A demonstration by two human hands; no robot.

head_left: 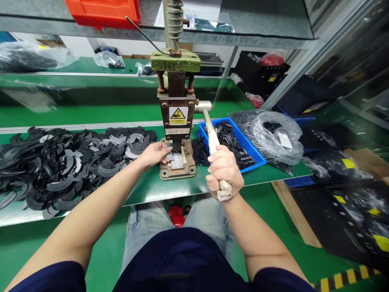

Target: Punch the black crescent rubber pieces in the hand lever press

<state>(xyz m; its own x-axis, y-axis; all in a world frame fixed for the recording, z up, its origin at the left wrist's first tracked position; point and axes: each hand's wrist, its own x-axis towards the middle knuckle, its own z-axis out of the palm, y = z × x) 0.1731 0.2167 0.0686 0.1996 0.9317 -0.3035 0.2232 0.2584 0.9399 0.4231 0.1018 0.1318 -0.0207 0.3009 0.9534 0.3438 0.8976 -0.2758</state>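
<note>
At bench edge: right hand (pixel 224 172) fisted round press lever (pixel 212 138); left hand (pixel 155 154) pinching black part (pixel 170 156).

Setting: I read this as a small factory assembly workshop. Evidence: a manual lever press (pixel 177 117) with a yellow hazard sticker stands on a green-topped workbench (pixel 170 188); a big heap of identical black curved parts (pixel 67 162) covers the bench left of it; a blue bin (pixel 234 144) of black pieces sits to the right. I also note bagged stock (pixel 273 136), a metal shelf (pixel 152 20) overhead, an orange crate (pixel 103 12), and yellow-black floor tape (pixel 349 278)
</note>
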